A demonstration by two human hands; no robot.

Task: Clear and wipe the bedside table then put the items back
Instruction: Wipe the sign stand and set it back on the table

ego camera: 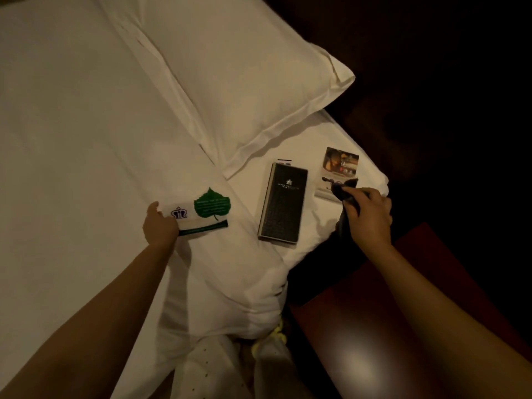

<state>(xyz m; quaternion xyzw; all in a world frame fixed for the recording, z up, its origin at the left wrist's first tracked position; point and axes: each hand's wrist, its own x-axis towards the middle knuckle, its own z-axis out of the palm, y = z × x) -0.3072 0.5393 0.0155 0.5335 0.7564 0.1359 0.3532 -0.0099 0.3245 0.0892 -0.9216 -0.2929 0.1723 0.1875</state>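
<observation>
On the white bed lies a white card with a green leaf (205,216); my left hand (159,224) grips its left end. A black booklet with a crest (283,203) lies flat to the right of it. Further right, near the bed's edge, sits a photo card (339,168). My right hand (370,214) holds a dark cloth (345,194) over the lower part of that photo card. The reddish bedside table (359,341) shows at the lower right, its top glossy.
A white pillow (244,82) lies above the items. The bed sheet (72,139) stretches wide to the left. Dark floor and furniture fill the upper right. Pale clothing and a yellow-green lace (277,334) show at the bottom centre.
</observation>
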